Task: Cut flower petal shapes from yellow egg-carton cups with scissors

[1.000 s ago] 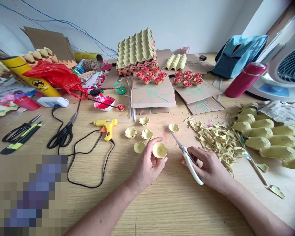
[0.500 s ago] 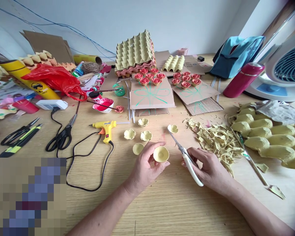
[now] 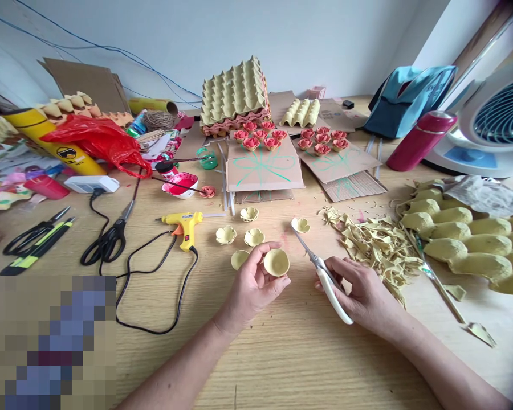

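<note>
One round, pale-yellow pulp cup, its opening toward the viewer, sits above the wooden table, pinched between thumb and fingers of the left hand; one plain yellow cup lies just beyond. Four petal-edged yellow pulp cups rest farther back (three grouped, one apart). The right hand, palm down, grips one pair of white-handled metal scissors, blades slanting forward-left, tips at the lone petal-edged cup.

The scissors' handles are white, and the held cup is plain pale yellow.
</note>
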`<state>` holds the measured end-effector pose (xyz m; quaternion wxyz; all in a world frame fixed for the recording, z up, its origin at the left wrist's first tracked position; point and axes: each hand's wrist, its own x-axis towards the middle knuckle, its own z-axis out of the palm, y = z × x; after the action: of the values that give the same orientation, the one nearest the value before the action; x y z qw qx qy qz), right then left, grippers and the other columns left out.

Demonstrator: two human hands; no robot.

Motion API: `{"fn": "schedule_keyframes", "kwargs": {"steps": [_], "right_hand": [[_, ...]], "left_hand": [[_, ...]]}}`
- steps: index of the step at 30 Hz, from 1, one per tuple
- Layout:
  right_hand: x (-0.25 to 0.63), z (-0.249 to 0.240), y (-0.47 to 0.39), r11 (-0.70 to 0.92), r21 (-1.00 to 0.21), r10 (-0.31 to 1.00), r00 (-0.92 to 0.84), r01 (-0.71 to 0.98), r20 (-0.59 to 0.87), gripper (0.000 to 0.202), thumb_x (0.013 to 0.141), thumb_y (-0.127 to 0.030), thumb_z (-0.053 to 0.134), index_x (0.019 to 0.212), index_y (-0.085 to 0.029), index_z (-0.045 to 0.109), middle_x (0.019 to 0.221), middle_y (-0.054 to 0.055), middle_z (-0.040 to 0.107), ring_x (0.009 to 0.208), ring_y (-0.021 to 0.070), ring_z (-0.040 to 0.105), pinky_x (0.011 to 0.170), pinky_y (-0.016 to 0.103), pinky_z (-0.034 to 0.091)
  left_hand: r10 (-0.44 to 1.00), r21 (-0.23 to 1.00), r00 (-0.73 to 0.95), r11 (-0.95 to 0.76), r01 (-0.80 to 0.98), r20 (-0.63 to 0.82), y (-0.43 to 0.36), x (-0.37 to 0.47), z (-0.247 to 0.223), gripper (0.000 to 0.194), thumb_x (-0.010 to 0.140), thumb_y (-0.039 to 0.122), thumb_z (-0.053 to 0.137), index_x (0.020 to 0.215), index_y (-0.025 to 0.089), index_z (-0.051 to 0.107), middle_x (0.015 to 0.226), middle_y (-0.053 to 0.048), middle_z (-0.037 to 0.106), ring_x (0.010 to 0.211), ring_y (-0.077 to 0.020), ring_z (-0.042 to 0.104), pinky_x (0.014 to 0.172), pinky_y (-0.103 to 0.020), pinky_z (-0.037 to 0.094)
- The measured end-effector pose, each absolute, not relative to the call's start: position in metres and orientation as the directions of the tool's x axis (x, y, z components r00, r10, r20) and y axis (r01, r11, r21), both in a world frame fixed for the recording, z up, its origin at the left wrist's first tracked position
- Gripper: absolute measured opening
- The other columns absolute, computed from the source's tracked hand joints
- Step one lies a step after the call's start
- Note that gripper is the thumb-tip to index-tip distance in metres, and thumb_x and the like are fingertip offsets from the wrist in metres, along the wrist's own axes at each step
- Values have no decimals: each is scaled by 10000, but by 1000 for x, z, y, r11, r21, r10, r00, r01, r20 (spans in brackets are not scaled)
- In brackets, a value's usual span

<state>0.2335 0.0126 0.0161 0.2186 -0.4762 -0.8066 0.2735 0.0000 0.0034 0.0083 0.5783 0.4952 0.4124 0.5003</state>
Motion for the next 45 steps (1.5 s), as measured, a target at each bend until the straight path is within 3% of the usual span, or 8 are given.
{"fn": "schedule_keyframes", "kwargs": {"steps": [5,15,22,33,45], "right_hand": [[232,19,13,453,-589,867,-485,669,115,245,974,-316,553,768,-227,456,671,-28,503,646,159,474,648,290,352],[232,24,14,591,-364,800,-582,720,148,135,923,-317,606,882,-218,524,809,12,604,740,192,540,722,339,343],[227,28,8,583,-337,808,-571,739,144,138,906,-344,626,942,-230,556,872,24,621,809,228,560,756,358,345],[219,32,4,580,-322,812,-562,748,158,201,876,-380,654,952,-224,552,894,52,640,817,242,555,767,370,351],[226,28,5,638,-330,767,-610,696,197,209,909,-393,618,851,-222,514,764,25,620,676,195,513,762,367,353]], "left_hand": [[992,993,111,-40,-111,53,2,0,9,502,769,212,781,1225,215,572,1175,-62,589,950,-152,584,891,-286,543],[991,992,91,-95,-83,103,3,3,10,365,765,215,758,1093,202,597,1112,-75,664,978,-200,656,863,-333,575],[989,990,49,-137,11,136,-3,4,9,363,741,184,783,1035,218,572,998,-27,649,878,-162,646,779,-287,573],[984,977,53,-177,121,172,-8,7,13,358,738,208,779,1001,225,536,963,-28,641,851,-187,667,767,-330,586],[982,983,77,-176,40,173,-8,6,15,353,735,191,788,1003,222,560,1014,-34,634,917,-183,652,797,-300,580]]}}
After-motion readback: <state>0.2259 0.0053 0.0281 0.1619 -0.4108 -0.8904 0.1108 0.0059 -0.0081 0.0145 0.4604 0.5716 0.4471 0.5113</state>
